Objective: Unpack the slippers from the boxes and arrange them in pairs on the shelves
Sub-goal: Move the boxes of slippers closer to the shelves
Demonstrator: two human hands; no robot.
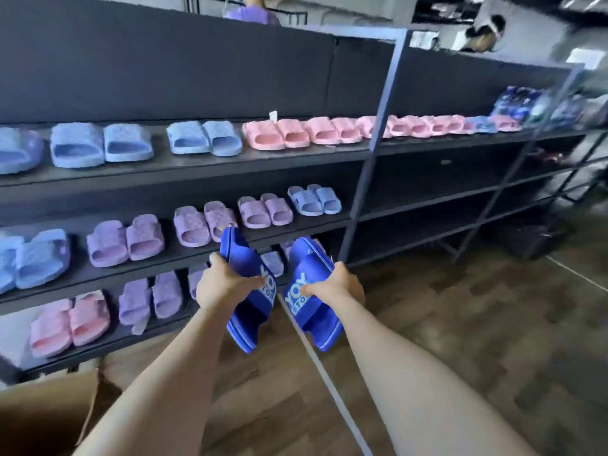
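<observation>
I hold two dark blue slippers with pale blue lettering on the straps, in the air in front of the dark shelves (197,166). My left hand (219,281) grips the left slipper (245,307) by its strap. The right slipper (312,311) is gripped the same way by my right hand (335,286). Both slippers point toes away from me, heels down. An open cardboard box (42,419) stands at the lower left, its inside hidden.
The shelves carry pairs of light blue (98,144), pink (276,134) and purple (126,240) slippers. The right shelf bay (427,199) has bare lower boards. A dark basket (526,238) sits on the wooden floor. A person (250,11) stands behind the shelves.
</observation>
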